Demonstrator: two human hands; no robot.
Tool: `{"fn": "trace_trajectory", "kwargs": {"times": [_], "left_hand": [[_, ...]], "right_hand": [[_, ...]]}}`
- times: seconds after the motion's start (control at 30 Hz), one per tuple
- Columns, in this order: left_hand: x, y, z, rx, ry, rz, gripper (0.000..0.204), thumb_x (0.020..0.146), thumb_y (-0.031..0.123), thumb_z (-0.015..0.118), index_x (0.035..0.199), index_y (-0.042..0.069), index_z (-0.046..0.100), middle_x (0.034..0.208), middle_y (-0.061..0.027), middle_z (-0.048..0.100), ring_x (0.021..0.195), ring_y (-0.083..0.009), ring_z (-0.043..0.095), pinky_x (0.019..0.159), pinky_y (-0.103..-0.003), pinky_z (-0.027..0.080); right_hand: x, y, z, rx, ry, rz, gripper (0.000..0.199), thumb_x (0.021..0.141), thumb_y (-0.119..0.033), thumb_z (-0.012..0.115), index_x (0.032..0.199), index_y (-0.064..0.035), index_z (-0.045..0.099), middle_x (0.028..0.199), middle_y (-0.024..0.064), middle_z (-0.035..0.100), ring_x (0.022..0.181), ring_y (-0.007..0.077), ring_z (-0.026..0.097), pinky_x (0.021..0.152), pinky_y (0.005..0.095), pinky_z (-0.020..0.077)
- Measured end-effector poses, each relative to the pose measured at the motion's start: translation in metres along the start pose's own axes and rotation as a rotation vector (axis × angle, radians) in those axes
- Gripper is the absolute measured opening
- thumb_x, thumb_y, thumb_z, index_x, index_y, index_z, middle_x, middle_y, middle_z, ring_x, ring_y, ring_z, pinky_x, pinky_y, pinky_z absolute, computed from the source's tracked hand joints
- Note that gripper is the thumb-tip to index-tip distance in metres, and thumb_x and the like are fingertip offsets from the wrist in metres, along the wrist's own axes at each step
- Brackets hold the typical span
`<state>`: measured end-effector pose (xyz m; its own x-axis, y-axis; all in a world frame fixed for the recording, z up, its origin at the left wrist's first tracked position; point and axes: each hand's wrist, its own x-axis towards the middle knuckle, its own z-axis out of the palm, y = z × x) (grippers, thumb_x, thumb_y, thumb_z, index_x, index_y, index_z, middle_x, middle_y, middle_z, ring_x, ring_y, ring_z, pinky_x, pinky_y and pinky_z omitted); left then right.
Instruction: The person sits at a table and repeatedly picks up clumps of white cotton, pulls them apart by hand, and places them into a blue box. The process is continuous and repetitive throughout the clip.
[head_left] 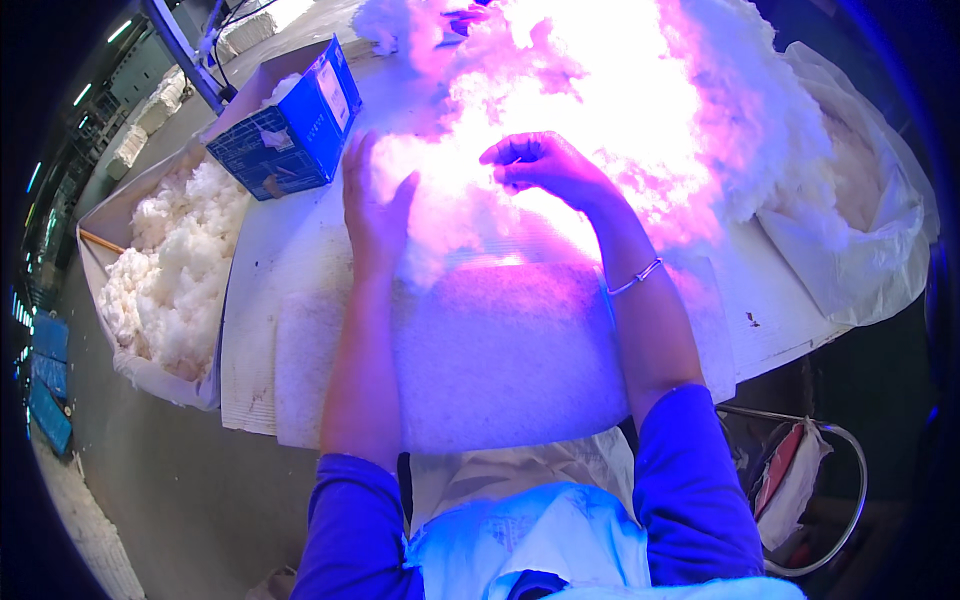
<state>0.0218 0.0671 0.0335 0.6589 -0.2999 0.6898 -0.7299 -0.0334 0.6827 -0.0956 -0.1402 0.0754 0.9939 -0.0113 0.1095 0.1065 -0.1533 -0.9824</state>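
A large heap of loose white cotton-like fluff (740,150) covers the far part of the table, lit by a glaring pink-violet light. My left hand (376,205) stands at the near left edge of the fluff, thumb spread from its fingers, and touches it. Over the brightest part is my right hand (550,168), its fingers curled toward the thumb in a pinch. Glare hides what, if anything, lies between those fingertips. Between my forearms, a pale flat pad (505,350) lies along the table's near edge.
A blue cardboard box (290,125) stands left of my left hand, with some white material inside. Farther left, a lined bin (95,225) holds more fluff. A translucent plastic bag (870,265) lies at the table's right edge. A curved metal frame (862,480) is lower right.
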Motion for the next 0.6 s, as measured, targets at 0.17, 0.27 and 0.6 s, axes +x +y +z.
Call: {"fn": "trace_trajectory", "kwargs": {"times": [0.17, 0.27, 0.6], "left_hand": [[-0.013, 0.025, 0.009, -0.094, -0.486, 0.148, 0.08, 0.068, 0.021, 0.08, 0.137, 0.009, 0.04, 0.129, -0.0114, 0.051, 0.12, -0.0249, 0.048, 0.099, -0.037, 0.04], [-0.018, 0.021, 0.011, 0.062, -0.556, -0.097, 0.071, 0.07, 0.026, 0.079, 0.13, 0.009, 0.047, 0.118, -0.0132, 0.058, 0.104, -0.0216, 0.058, 0.087, -0.037, 0.049], [-0.019, -0.002, 0.008, 0.101, -0.425, -0.24, 0.033, 0.079, 0.026, 0.072, 0.1, 0.0, 0.066, 0.09, -0.0131, 0.068, 0.082, -0.0195, 0.065, 0.074, -0.03, 0.051]], "right_hand": [[0.005, 0.012, 0.007, 0.156, 0.022, 0.001, 0.02, 0.082, -0.014, 0.068, 0.101, -0.0068, 0.065, 0.081, -0.0023, 0.062, 0.07, 0.0063, 0.056, 0.064, 0.0215, 0.0462], [0.005, 0.01, 0.013, 0.129, 0.063, 0.018, 0.019, 0.083, -0.014, 0.067, 0.101, -0.0088, 0.064, 0.082, -0.0037, 0.06, 0.072, 0.0061, 0.055, 0.066, 0.0226, 0.0463], [0.0, -0.021, 0.022, -0.5, 0.128, -0.162, 0.03, 0.081, -0.021, 0.069, 0.108, -0.0098, 0.065, 0.084, 0.0021, 0.064, 0.074, 0.012, 0.061, 0.066, 0.0277, 0.0511]]}}
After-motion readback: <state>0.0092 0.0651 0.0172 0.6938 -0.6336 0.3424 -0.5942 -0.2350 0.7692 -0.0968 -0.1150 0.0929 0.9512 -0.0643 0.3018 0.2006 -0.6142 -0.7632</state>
